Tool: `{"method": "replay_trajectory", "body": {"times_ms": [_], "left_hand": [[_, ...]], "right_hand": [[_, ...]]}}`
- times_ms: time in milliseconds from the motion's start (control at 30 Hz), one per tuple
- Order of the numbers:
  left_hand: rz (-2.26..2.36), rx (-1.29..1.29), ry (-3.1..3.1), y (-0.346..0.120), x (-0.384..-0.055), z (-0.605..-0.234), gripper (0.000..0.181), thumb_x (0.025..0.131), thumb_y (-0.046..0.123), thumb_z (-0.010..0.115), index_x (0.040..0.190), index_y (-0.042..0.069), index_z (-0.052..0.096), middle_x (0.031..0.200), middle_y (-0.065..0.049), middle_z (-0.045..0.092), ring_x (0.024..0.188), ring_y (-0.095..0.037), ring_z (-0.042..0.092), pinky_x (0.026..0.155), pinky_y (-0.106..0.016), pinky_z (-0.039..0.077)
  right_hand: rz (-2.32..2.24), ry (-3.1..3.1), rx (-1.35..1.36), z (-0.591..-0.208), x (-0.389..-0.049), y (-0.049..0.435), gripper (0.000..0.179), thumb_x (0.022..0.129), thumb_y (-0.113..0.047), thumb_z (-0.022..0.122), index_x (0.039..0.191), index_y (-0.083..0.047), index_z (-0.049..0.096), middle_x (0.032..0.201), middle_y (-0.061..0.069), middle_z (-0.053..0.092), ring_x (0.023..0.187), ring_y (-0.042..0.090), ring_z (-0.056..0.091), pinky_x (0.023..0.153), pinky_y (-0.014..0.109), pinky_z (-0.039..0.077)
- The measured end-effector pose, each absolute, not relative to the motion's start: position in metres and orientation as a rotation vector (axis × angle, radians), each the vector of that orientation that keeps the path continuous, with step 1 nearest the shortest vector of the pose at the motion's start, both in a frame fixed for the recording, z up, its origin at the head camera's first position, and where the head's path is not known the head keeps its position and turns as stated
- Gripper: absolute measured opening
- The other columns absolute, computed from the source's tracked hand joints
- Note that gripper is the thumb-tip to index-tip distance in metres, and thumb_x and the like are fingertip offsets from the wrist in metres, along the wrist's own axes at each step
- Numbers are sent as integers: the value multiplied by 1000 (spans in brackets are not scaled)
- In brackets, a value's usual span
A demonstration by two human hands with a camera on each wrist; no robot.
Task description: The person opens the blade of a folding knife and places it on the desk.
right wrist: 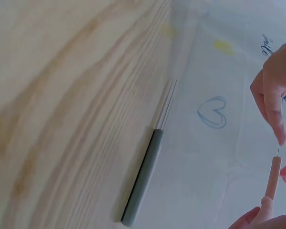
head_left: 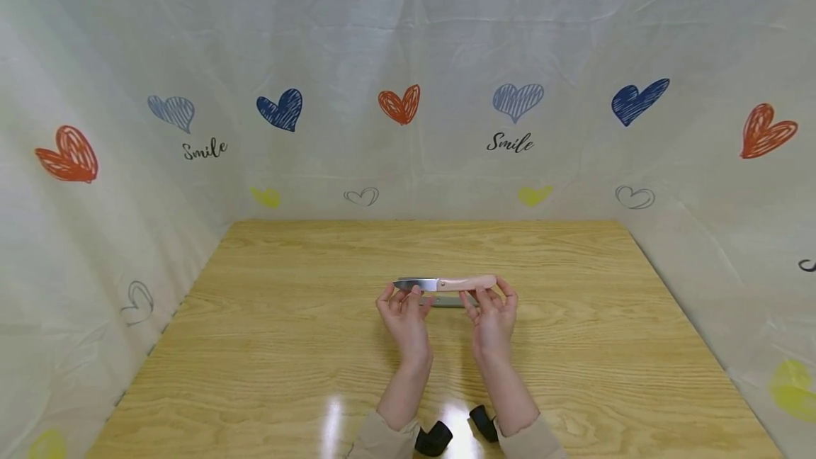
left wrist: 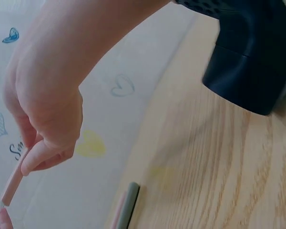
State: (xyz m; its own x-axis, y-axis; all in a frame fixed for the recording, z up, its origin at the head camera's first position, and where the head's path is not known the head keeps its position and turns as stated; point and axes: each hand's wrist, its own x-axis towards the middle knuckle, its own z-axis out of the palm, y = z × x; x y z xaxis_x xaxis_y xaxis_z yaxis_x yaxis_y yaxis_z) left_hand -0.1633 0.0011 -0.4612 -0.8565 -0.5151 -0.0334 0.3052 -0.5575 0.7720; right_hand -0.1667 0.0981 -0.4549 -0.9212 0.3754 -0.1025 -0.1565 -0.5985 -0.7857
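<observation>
A knife with a pale pink handle (head_left: 468,282) is held level above the table, its blade (head_left: 417,285) pointing left. My left hand (head_left: 406,324) pinches the blade between thumb and fingers; in the right wrist view that left hand (right wrist: 276,86) grips the thin blade edge-on. My right hand (head_left: 493,328) holds the handle near its end, and in the left wrist view the right hand (left wrist: 47,105) bends down over the pink handle (left wrist: 13,183). Below lies a second knife with a grey-green handle (right wrist: 144,176) and slim blade (right wrist: 167,107), partly hidden in the head view.
A wood-grain table (head_left: 287,346) spreads around the hands. White sheeting (head_left: 331,161) printed with hearts and "Smile" stands behind and at both sides. A black wrist device (head_left: 434,438) sits at the left sleeve, another black device (head_left: 483,423) at the right.
</observation>
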Motion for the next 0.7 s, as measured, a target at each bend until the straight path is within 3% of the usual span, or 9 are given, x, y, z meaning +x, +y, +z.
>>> {"method": "replay_trajectory", "body": {"times_ms": [200, 533, 700], "left_hand": [[-2406, 364, -1204, -1, -161, -463, 44, 92, -3, 59, 129, -4, 35, 106, -9, 47, 90, -12, 57, 66, -22, 56], [-2384, 273, -1391, -14, -153, -463, 55, 95, 2, 58, 142, -10, 33, 119, -15, 45, 90, -9, 52, 70, -21, 55], [-2351, 293, -1523, -25, -147, -464, 51, 94, 0, 57, 140, -12, 39, 119, -16, 49, 92, -11, 54, 70, -21, 55]], "right_hand": [[2504, -1359, -404, -453, -169, 111, 32, 98, 3, 52, 124, -4, 35, 99, 7, 52, 88, 13, 66, 87, 28, 55], [2406, -1730, -310, -450, -168, 133, 33, 95, 3, 58, 122, 5, 40, 105, 8, 52, 89, 8, 62, 81, 29, 58], [2276, -2048, -262, -446, -162, 147, 40, 94, 1, 60, 128, 12, 42, 117, 18, 54, 90, 3, 59, 81, 22, 56]]}}
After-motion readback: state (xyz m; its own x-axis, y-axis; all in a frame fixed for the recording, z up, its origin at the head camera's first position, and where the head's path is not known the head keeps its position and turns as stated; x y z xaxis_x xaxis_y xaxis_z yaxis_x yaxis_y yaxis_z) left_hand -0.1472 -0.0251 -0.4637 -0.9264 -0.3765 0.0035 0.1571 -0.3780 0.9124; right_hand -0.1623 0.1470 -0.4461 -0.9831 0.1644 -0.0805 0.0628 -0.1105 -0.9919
